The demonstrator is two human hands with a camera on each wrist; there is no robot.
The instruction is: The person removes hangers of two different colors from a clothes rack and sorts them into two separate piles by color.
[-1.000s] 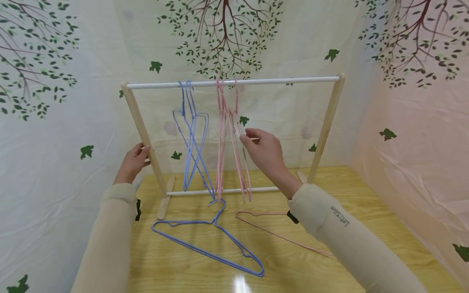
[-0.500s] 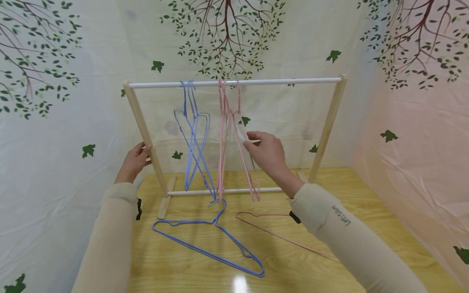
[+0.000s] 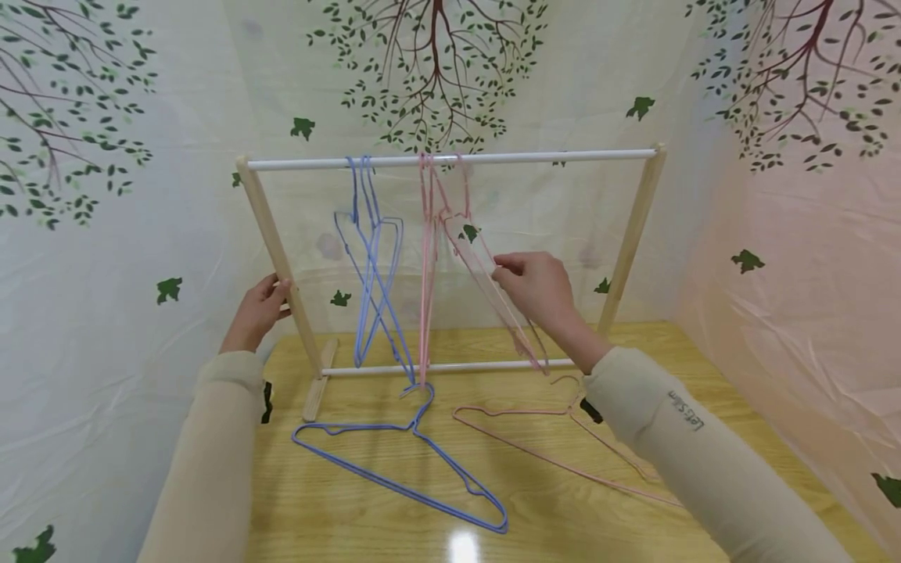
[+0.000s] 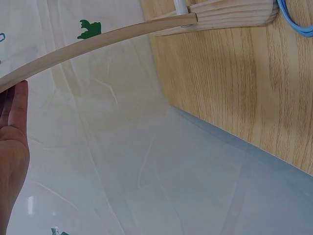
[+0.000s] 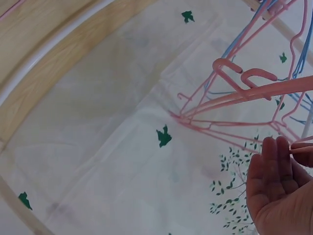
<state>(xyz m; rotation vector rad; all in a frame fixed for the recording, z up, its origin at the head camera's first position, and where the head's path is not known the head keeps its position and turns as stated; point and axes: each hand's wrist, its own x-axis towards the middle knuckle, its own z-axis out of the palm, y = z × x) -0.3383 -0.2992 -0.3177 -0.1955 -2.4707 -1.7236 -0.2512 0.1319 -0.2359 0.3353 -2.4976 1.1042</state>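
In the head view, my right hand point(image 3: 538, 291) pinches the sloping arm of a pink hanger point(image 3: 467, 188) whose hook sits on the white top rail point(image 3: 549, 157). Another pink hanger swings out beside it. The right wrist view shows the thumb and fingertips meeting on a thin pink wire point(image 5: 298, 150). My left hand point(image 3: 255, 314) grips the left wooden post point(image 3: 266, 215) of the rack, fingers reaching behind it. In the left wrist view part of that hand point(image 4: 12, 147) is cut off by the frame edge.
Several blue hangers point(image 3: 354, 191) hang left of the pink ones. On the wood-grain table point(image 3: 338, 516) lie a blue hanger point(image 3: 366, 472) and a pink hanger point(image 3: 514, 410). The lower rail point(image 3: 486, 366) runs close above the tabletop. A leaf-patterned sheet point(image 3: 591, 86) stands behind.
My right hand has moved to the right, drawing the right-hand pink hangers outward so they tilt away from the other pink ones. The left hand stays at the post.
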